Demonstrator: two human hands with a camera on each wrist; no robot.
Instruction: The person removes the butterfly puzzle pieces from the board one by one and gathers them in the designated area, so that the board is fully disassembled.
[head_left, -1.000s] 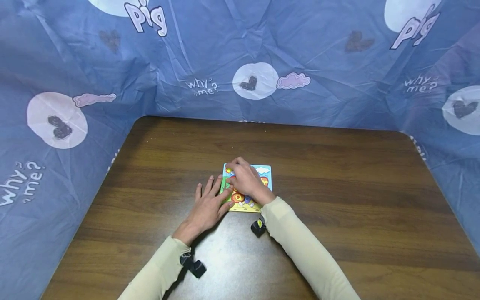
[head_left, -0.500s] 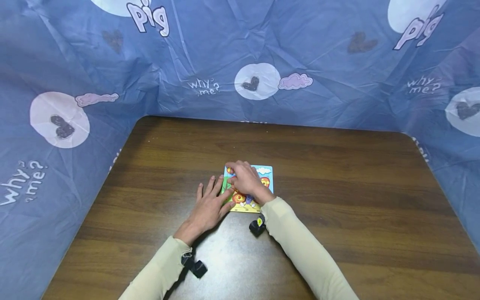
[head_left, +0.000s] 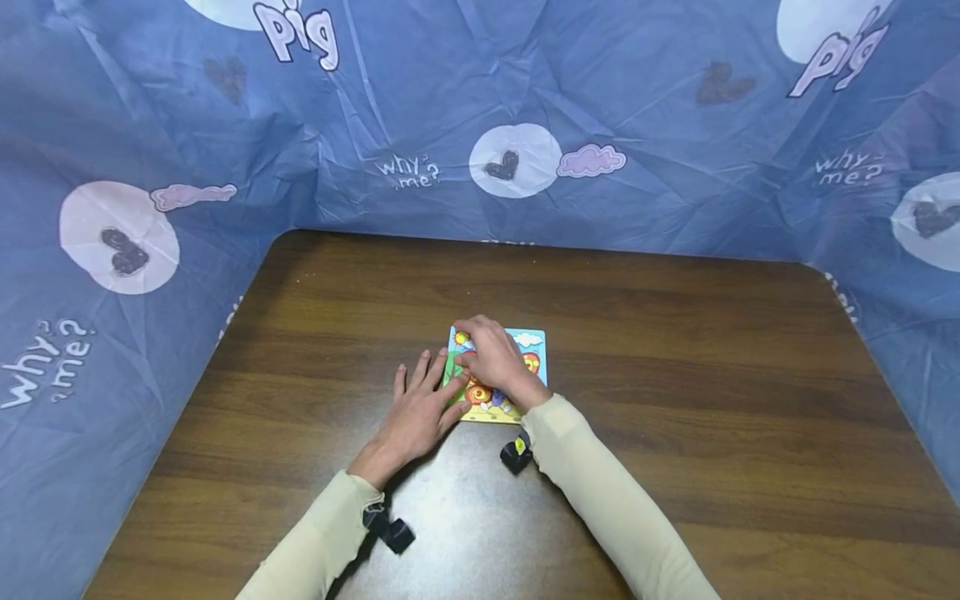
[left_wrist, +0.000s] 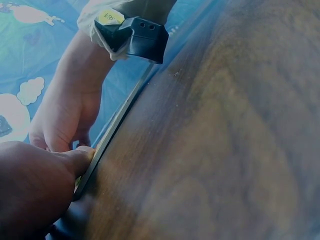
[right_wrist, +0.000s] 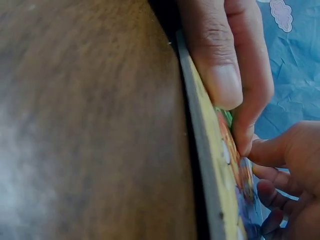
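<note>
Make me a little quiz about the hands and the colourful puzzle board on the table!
1. True or false: the puzzle board lies flat on the wooden table.
2. Which hand rests on top of the picture? A) right hand B) left hand C) neither
3. Fill in the missing word: the left hand's thumb presses on the board's near left ____.

Key:
1. True.
2. A. The right hand's curled fingers sit on the picture; whether they pinch a piece cannot be seen.
3. Corner. The other left fingers lie straight on the table beside the board.
</note>
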